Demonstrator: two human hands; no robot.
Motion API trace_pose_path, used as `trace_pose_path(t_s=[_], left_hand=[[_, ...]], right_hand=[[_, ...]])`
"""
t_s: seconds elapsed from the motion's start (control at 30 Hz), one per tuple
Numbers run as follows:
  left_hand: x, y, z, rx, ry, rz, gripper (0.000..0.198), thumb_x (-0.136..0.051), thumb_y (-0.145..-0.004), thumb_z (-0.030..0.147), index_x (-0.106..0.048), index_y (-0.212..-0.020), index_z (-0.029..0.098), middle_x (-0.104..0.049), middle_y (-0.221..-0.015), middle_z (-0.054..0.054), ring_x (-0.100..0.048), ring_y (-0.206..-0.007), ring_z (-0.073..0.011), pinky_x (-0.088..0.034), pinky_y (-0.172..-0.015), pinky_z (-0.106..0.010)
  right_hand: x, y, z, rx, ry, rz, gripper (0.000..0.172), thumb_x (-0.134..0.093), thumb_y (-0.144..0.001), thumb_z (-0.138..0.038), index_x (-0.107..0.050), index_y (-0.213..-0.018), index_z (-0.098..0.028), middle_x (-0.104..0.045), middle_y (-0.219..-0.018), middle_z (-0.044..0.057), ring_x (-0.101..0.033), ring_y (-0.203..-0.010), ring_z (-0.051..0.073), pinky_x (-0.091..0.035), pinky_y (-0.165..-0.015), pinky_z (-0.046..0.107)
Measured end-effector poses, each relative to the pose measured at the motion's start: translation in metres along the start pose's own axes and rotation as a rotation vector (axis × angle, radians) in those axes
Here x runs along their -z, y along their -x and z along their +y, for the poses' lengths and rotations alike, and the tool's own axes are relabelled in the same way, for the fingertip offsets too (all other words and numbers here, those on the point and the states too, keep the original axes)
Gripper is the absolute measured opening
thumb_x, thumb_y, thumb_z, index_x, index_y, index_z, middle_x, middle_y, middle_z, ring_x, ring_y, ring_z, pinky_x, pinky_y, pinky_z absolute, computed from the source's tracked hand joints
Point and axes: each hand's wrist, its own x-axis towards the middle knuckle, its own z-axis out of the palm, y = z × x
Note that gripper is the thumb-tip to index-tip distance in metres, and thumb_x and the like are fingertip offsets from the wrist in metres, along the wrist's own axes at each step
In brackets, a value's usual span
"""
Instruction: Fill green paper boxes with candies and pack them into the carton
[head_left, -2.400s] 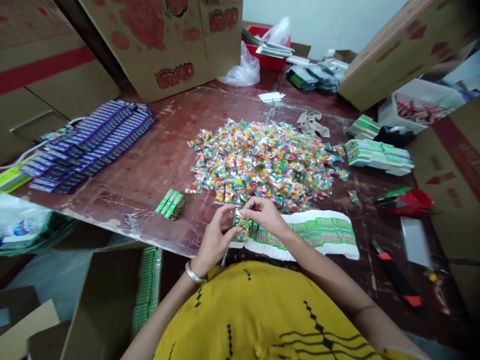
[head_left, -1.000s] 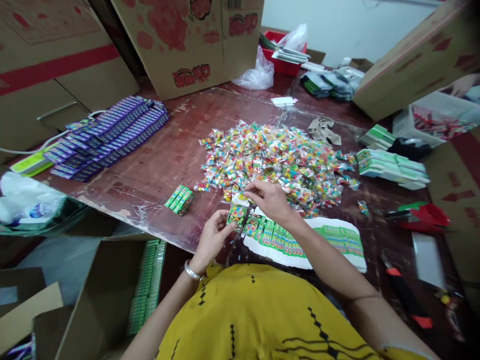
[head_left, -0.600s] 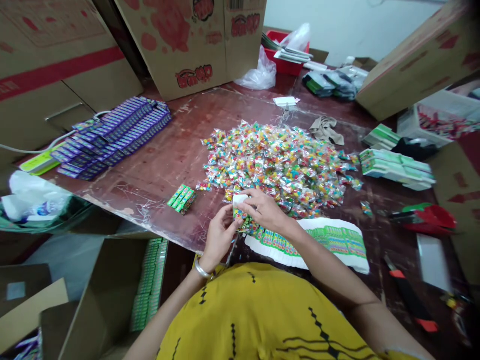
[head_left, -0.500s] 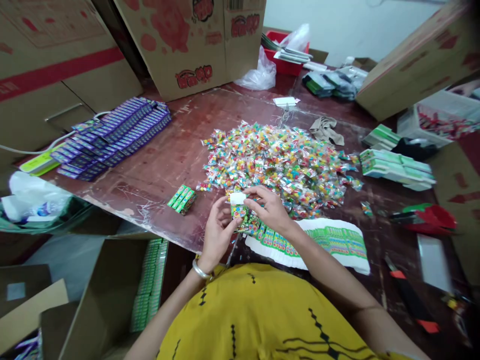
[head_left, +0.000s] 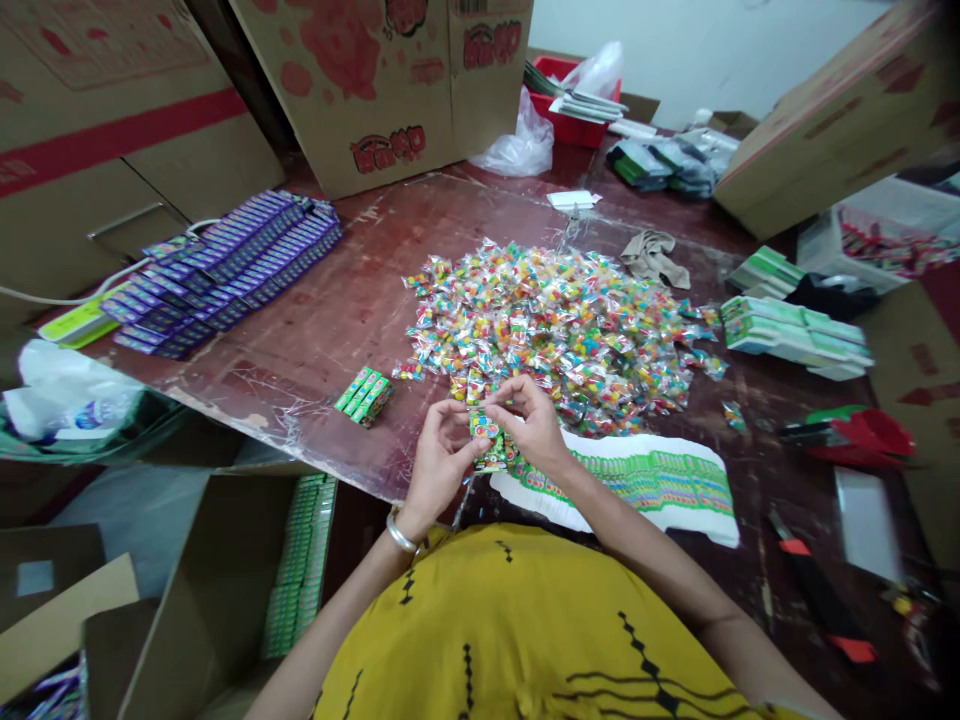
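Observation:
A small green printed candy box [head_left: 486,438] is held between my two hands at the near edge of the table. My left hand [head_left: 444,455] grips it from the left, thumb on its printed front. The fingers of my right hand [head_left: 531,425] pinch its top end, where the flap is. Just beyond lies a large heap of clear candy packets [head_left: 555,320] with colourful sweets inside. Flat green-and-white cartons [head_left: 645,480] lie fanned out in a row to the right, partly behind my right forearm. Several filled green boxes [head_left: 364,395] stand together to the left.
Purple boxes [head_left: 232,270] are stacked in rows at the left. Below the table edge, an open carton [head_left: 202,570] holds green boxes. More flat cartons [head_left: 795,335], a red-and-black cutter [head_left: 821,590] and a grey cloth [head_left: 654,258] lie on the right. Large cardboard boxes [head_left: 390,90] stand behind.
The white top flap, upright before, is now folded down out of sight under my fingers. My right hand has shifted slightly and closed in at the box's top.

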Motion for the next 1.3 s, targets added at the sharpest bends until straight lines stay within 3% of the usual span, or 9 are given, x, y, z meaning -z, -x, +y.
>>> trace_pose_path(t_s=[0.27,0.47,0.7,0.77,0.83,0.93,1.0,1.13,1.3], left_hand=[[0.003,0.004,0.002,-0.035,-0.189,0.046,0.045,-0.074,-0.076,0.026,-0.047,-0.113,0.024,-0.057,-0.107,-0.004,-0.059,-0.103,-0.019,-0.052,-0.083,-0.029],[0.004,0.007,0.011,-0.043,-0.237,-0.073,0.049,-0.068,-0.082,0.026,-0.046,-0.127,0.024,-0.06,-0.112,-0.007,-0.061,-0.102,-0.0204,-0.052,-0.087,-0.033],[0.006,0.005,0.01,-0.016,-0.212,-0.093,0.041,-0.068,-0.082,0.024,-0.052,-0.119,0.023,-0.063,-0.104,-0.004,-0.062,-0.093,-0.0174,-0.051,-0.079,-0.027],[0.009,0.004,0.007,0.004,-0.225,-0.081,0.037,-0.069,-0.081,0.026,-0.054,-0.114,0.022,-0.063,-0.1,-0.003,-0.062,-0.089,-0.0165,-0.05,-0.075,-0.025],[0.011,0.001,0.004,0.027,-0.203,-0.054,0.038,-0.07,-0.08,0.027,-0.053,-0.113,0.022,-0.063,-0.1,-0.004,-0.062,-0.086,-0.0164,-0.05,-0.072,-0.025],[0.013,-0.005,-0.001,0.037,-0.141,0.01,0.04,-0.072,-0.076,0.027,-0.052,-0.11,0.021,-0.062,-0.101,-0.004,-0.062,-0.088,-0.0168,-0.051,-0.073,-0.026],[0.013,-0.007,-0.004,0.036,-0.119,0.028,0.042,-0.074,-0.074,0.027,-0.052,-0.11,0.021,-0.062,-0.101,-0.004,-0.062,-0.09,-0.0172,-0.051,-0.076,-0.027],[0.009,-0.006,-0.006,0.043,-0.11,0.028,0.044,-0.075,-0.072,0.027,-0.053,-0.11,0.02,-0.062,-0.103,-0.005,-0.062,-0.093,-0.0181,-0.052,-0.078,-0.029],[0.008,-0.001,-0.003,0.053,-0.121,-0.018,0.042,-0.073,-0.076,0.028,-0.053,-0.112,0.021,-0.061,-0.106,-0.005,-0.061,-0.094,-0.017,-0.052,-0.079,-0.028]], right_hand=[[0.008,-0.015,-0.005,-0.176,-0.015,-0.19,0.033,-0.078,-0.067,-0.042,-0.061,-0.076,-0.015,-0.063,-0.076,0.001,-0.057,-0.068,0.011,-0.047,-0.064,0.024],[0.013,-0.021,-0.006,-0.244,-0.031,-0.193,0.032,-0.079,-0.067,-0.04,-0.061,-0.066,-0.014,-0.059,-0.063,-0.002,-0.05,-0.057,0.008,-0.04,-0.056,0.022],[0.01,-0.009,-0.004,-0.045,0.194,-0.123,0.03,-0.068,-0.081,-0.04,-0.061,-0.067,-0.015,-0.061,-0.07,0.0,-0.054,-0.065,0.01,-0.044,-0.064,0.025],[0.013,-0.004,-0.005,-0.016,0.24,-0.163,0.03,-0.062,-0.085,-0.042,-0.062,-0.072,-0.015,-0.063,-0.076,0.002,-0.058,-0.072,0.012,-0.047,-0.069,0.026],[0.017,0.001,-0.008,0.025,0.318,-0.276,0.03,-0.065,-0.083,-0.046,-0.066,-0.092,-0.017,-0.065,-0.095,0.005,-0.062,-0.089,0.017,-0.05,-0.079,0.03],[0.021,0.008,-0.01,0.152,0.512,-0.447,0.08,-0.08,-0.065,-0.051,-0.048,-0.133,-0.023,-0.051,-0.136,0.012,-0.048,-0.127,0.026,-0.044,-0.104,0.043],[0.021,0.013,-0.008,0.238,0.624,-0.46,0.096,-0.083,-0.063,-0.048,-0.036,-0.142,-0.023,-0.039,-0.147,0.014,-0.036,-0.138,0.028,-0.037,-0.112,0.045],[0.018,0.017,0.001,0.359,0.742,-0.386,0.076,-0.075,-0.072,-0.041,-0.041,-0.136,-0.017,-0.046,-0.14,0.014,-0.041,-0.134,0.026,-0.037,-0.113,0.043],[0.013,0.018,0.006,0.441,0.774,-0.329,0.069,-0.071,-0.071,-0.04,-0.044,-0.131,-0.016,-0.054,-0.129,0.015,-0.048,-0.126,0.028,-0.041,-0.109,0.045]])
